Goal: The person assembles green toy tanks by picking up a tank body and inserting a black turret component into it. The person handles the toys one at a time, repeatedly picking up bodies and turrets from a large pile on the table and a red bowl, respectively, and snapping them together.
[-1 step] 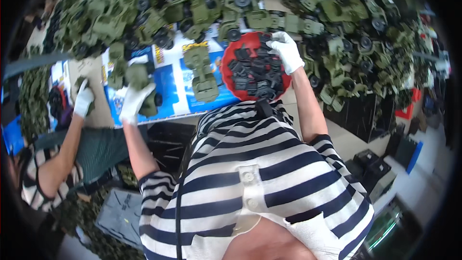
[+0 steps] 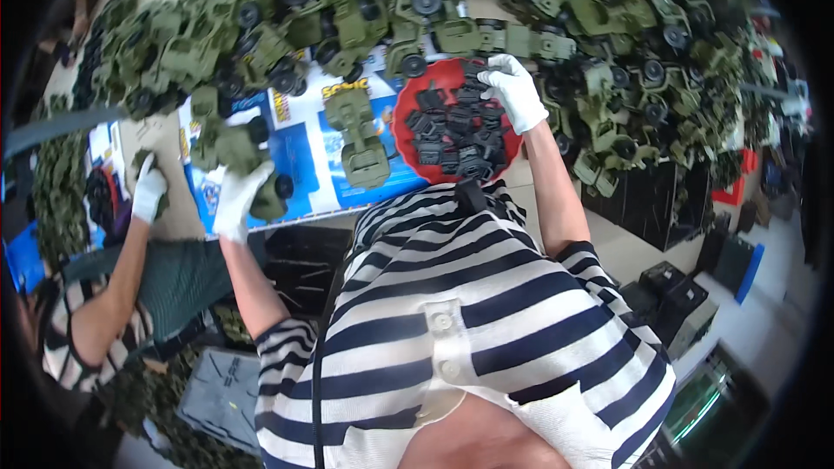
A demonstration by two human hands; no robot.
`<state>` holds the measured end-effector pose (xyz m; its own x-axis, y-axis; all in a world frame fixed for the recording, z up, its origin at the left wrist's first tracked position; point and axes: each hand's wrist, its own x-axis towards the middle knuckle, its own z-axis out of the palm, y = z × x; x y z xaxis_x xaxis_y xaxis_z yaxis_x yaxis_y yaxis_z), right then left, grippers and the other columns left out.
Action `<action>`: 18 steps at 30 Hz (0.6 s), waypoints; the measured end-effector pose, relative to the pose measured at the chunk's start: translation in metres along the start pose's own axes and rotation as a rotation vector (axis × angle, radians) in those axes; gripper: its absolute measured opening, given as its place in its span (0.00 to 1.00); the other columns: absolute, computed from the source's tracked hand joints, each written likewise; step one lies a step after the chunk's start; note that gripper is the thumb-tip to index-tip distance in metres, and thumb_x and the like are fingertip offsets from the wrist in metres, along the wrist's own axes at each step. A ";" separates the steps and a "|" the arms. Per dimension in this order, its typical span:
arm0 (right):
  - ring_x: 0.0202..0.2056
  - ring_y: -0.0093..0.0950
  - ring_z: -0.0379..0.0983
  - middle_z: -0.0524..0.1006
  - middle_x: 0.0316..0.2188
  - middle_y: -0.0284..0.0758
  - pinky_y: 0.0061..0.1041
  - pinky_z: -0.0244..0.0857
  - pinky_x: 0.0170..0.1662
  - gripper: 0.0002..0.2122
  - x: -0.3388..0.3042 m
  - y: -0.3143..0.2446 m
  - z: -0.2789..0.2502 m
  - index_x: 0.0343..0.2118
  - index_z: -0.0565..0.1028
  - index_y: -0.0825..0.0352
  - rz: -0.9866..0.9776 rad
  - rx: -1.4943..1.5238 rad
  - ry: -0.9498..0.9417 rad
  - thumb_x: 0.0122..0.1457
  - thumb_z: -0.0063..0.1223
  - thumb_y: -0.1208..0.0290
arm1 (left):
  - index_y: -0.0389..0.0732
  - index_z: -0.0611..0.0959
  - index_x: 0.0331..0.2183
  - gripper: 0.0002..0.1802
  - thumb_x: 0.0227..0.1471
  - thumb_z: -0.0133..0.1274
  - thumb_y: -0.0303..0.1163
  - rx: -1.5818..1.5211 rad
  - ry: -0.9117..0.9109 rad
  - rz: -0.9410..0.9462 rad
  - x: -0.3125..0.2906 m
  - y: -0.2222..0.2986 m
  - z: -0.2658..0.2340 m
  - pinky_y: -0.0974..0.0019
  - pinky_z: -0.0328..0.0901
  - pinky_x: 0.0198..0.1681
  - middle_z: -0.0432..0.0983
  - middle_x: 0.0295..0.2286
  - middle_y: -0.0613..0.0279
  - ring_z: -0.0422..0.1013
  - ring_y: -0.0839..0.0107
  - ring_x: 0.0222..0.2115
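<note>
My left hand [image 2: 239, 201], in a white glove, grips a green toy vehicle [image 2: 233, 146] just above the table. A black wheel shows beside that hand; part of the vehicle is hidden by the glove. At the far right rim of a red scalloped bowl [image 2: 401, 135], my right hand [image 2: 516, 94], also gloved, has its fingers closed on a small black plastic part [image 2: 474, 71]. Many similar black parts [image 2: 460, 126] lie inside the bowl. Between my hands another green toy vehicle [image 2: 358, 137] lies on the blue and white printed sheet [image 2: 300, 165].
Green toy vehicles [image 2: 347, 22] with black wheels are heaped along the far side and to the right. On the left, a co-worker's gloved hand [image 2: 149, 189] rests on a green piece. A grey crate [image 2: 221, 391] stands low at the left, and dark boxes [image 2: 673, 300] at the right.
The toy vehicle in my left hand has shifted slightly left and nearer to me. My right hand stays at the bowl's rim. The whole view has moved a little.
</note>
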<state>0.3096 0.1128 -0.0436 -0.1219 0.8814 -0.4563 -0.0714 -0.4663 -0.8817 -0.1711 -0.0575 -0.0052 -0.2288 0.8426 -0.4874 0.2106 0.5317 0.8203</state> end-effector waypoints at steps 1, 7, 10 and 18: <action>0.34 0.23 0.75 0.77 0.35 0.32 0.24 0.70 0.36 0.18 -0.009 -0.014 -0.001 0.49 0.71 0.69 -0.008 0.133 -0.050 0.55 0.58 0.77 | 0.35 0.80 0.43 0.16 0.52 0.60 0.30 -0.048 -0.007 -0.052 -0.017 0.031 0.010 0.72 0.68 0.39 0.78 0.37 0.66 0.72 0.79 0.33; 0.43 0.20 0.75 0.76 0.44 0.34 0.27 0.71 0.44 0.22 -0.060 -0.109 0.050 0.56 0.68 0.68 0.083 0.299 -0.497 0.56 0.54 0.77 | 0.39 0.71 0.55 0.29 0.51 0.60 0.24 -0.457 -0.448 0.000 -0.040 0.104 0.111 0.69 0.68 0.47 0.76 0.44 0.65 0.71 0.77 0.45; 0.50 0.21 0.70 0.75 0.50 0.34 0.25 0.63 0.54 0.19 -0.047 -0.115 0.061 0.54 0.71 0.69 -0.212 -0.222 -0.562 0.60 0.54 0.69 | 0.41 0.70 0.57 0.33 0.50 0.61 0.22 -0.475 -0.629 0.057 -0.034 0.141 0.158 0.72 0.68 0.44 0.76 0.45 0.67 0.72 0.79 0.41; 0.46 0.33 0.75 0.78 0.47 0.40 0.29 0.67 0.51 0.19 -0.057 -0.124 0.042 0.53 0.74 0.62 -0.499 -0.730 -0.360 0.64 0.48 0.58 | 0.39 0.70 0.56 0.33 0.49 0.63 0.24 -0.290 -0.601 0.241 -0.025 0.163 0.199 0.72 0.67 0.44 0.76 0.44 0.66 0.72 0.79 0.41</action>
<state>0.2841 0.1170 0.0968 -0.5507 0.8331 -0.0506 0.4229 0.2262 -0.8775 0.0580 0.0253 0.0809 0.3736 0.8797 -0.2942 -0.0915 0.3506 0.9321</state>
